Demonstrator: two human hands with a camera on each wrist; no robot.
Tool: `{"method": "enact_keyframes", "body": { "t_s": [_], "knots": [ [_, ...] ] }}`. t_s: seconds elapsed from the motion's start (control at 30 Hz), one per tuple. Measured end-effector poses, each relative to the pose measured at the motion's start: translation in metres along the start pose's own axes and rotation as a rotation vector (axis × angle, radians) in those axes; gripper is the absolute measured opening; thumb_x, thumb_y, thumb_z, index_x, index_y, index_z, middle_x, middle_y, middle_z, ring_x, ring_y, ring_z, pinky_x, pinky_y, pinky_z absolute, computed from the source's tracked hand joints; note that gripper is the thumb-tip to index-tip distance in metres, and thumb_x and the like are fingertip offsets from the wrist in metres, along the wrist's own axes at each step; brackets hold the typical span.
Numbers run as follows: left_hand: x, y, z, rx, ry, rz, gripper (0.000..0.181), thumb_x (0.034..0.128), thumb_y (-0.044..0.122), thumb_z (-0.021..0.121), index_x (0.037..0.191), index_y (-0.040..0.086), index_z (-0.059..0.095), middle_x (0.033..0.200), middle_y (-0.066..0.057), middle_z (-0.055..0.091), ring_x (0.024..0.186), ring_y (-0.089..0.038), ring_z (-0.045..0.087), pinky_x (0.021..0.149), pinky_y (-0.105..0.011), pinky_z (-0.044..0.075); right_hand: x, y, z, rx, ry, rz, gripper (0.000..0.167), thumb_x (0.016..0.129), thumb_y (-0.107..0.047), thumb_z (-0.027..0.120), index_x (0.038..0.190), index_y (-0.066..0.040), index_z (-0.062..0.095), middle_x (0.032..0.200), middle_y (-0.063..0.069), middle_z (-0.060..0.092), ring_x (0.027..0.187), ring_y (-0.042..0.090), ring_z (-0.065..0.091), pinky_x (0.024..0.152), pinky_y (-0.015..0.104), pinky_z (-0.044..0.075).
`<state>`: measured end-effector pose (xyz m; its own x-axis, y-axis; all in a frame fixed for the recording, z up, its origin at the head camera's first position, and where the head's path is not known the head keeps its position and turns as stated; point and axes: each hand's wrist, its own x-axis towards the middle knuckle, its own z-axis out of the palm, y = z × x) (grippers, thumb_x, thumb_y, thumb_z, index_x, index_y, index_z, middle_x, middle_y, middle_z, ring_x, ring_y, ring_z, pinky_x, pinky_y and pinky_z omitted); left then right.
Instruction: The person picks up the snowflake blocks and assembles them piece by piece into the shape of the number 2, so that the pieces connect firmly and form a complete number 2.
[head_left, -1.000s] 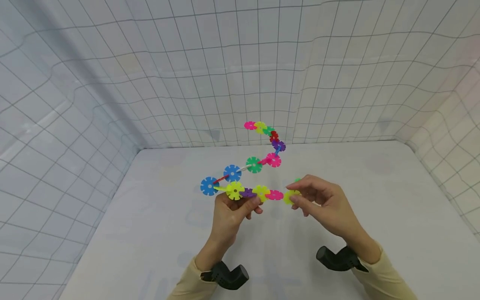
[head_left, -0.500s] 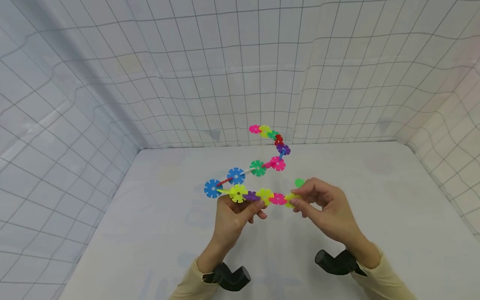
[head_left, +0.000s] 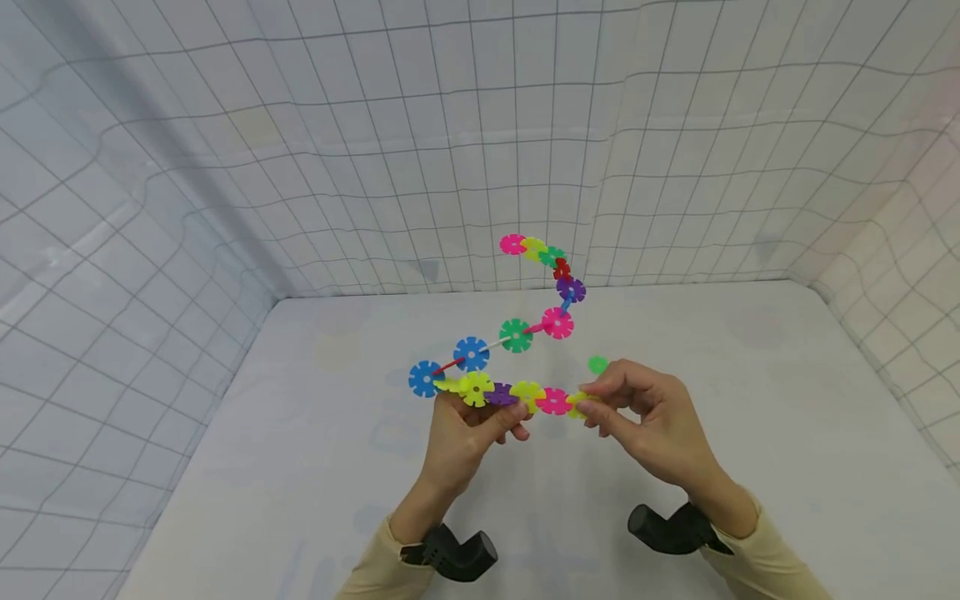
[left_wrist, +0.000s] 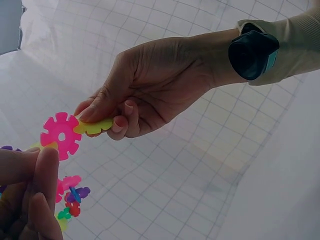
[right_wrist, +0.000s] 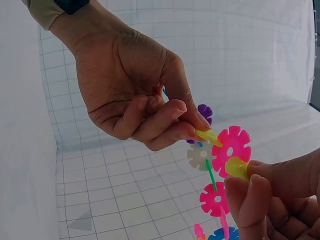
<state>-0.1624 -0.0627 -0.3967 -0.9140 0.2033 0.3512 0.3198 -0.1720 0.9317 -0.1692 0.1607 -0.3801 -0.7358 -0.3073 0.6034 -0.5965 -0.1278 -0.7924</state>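
Observation:
My left hand (head_left: 465, 429) grips a chain of interlocking flower discs, pinching a yellow disc (head_left: 527, 393) between thumb and fingers. A purple disc (head_left: 502, 394) and another yellow disc (head_left: 476, 389) adjoin it on the left. On the right, a pink disc (head_left: 554, 401) meets the end yellow disc (head_left: 580, 405), which my right hand (head_left: 652, 412) pinches. Both wrist views show the pink disc (left_wrist: 61, 136) between two yellow ones. Beyond my hands the chain bends back through blue discs (head_left: 472, 354), a green disc (head_left: 516, 336) and several others to a pink end disc (head_left: 513, 244).
A light green disc (head_left: 597, 365) shows behind my right fingers; I cannot tell whether it is joined to anything. The white table (head_left: 337, 467) ends at a grid-patterned white curtain (head_left: 480, 150), which also runs along both sides.
The yellow disc in my right hand has moved left to the pink disc, closing the gap between them. The chain's far end has swung slightly, and more of the light green disc shows.

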Motion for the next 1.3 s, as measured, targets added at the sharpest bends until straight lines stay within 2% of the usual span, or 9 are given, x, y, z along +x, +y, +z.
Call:
{"method": "enact_keyframes", "body": {
  "t_s": [0.2,0.47,0.63,0.97,1.2,1.3],
  "knots": [
    [0.0,0.0,-0.001,-0.007,-0.007,0.003,0.021,0.0844,0.0,0.068,0.1,-0.009,0.057,0.08,-0.025,0.066,0.059,-0.019,0.067,0.052,-0.025,0.049,0.001,-0.002,-0.001,-0.001,-0.022,0.011,0.026,0.075,0.023,0.065,0.086,-0.001,0.061,0.086,0.008,0.067,0.061,0.016,0.062,0.05,0.027,0.051],
    [-0.001,-0.002,0.0,0.033,0.025,-0.014,0.015,0.0841,0.002,0.069,0.093,-0.009,0.062,0.078,-0.022,0.068,0.059,-0.019,0.067,0.051,-0.024,0.049,0.002,-0.004,-0.002,-0.047,-0.029,0.039,0.021,0.076,0.019,0.067,0.084,0.0,0.061,0.084,0.012,0.067,0.059,0.016,0.062,0.05,0.029,0.052],
    [-0.001,-0.002,0.001,0.039,0.047,-0.001,0.014,0.0845,0.001,0.068,0.092,-0.01,0.063,0.077,-0.022,0.068,0.058,-0.018,0.066,0.052,-0.024,0.048,0.002,-0.004,0.001,-0.045,-0.005,0.05,0.026,0.074,0.023,0.065,0.084,-0.001,0.062,0.084,0.012,0.068,0.059,0.016,0.062,0.051,0.029,0.053],
    [-0.001,-0.002,0.004,0.022,0.073,0.05,0.013,0.084,-0.002,0.068,0.093,-0.01,0.063,0.077,-0.021,0.068,0.058,-0.017,0.066,0.052,-0.026,0.05,0.001,-0.002,0.008,-0.029,0.069,0.0,0.023,0.073,0.022,0.067,0.083,0.002,0.061,0.078,0.014,0.066,0.06,0.018,0.062,0.05,0.027,0.052],
    [-0.001,-0.001,0.005,0.01,0.076,0.044,0.013,0.0837,-0.003,0.067,0.092,-0.011,0.063,0.077,-0.022,0.067,0.058,-0.017,0.066,0.053,-0.028,0.052,0.0,-0.003,0.013,0.0,0.119,0.011,0.017,0.077,0.018,0.067,0.084,0.004,0.059,0.078,0.016,0.066,0.057,0.016,0.062,0.049,0.027,0.052],
    [0.0,-0.001,0.005,0.004,0.067,0.048,0.014,0.084,-0.002,0.067,0.093,-0.012,0.062,0.077,-0.022,0.067,0.059,-0.018,0.067,0.054,-0.029,0.052,0.0,-0.003,0.013,-0.037,0.112,-0.009,0.022,0.074,0.022,0.066,0.084,0.003,0.059,0.078,0.013,0.066,0.056,0.017,0.062,0.048,0.027,0.052]
  ]
}}
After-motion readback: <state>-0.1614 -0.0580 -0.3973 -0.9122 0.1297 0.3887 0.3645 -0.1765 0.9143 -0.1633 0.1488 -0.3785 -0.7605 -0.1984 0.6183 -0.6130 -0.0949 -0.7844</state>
